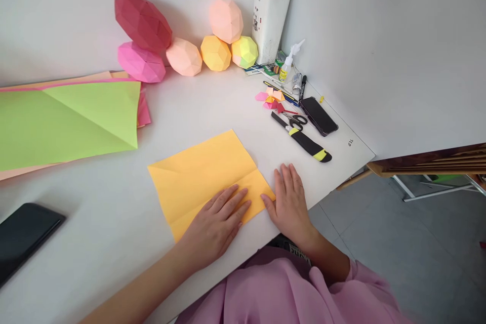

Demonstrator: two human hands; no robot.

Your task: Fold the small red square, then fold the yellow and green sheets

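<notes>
A sheet of yellow-orange paper with crease lines lies on the white table in front of me. My left hand rests flat on its near part, fingers stretched out and pointing right. At the sheet's right corner is my right hand; its thumb touches the paper's edge while the other fingers lie extended on the table. Neither hand grips anything. Beyond my right hand lies a box cutter with a black and yellow-green handle, beside black-handled scissors.
Several faceted paper shapes stand along the wall. Large green paper tops a stack at left, with a dark phone nearer me. At right are another phone, a glue bottle, small paper pieces and a white device.
</notes>
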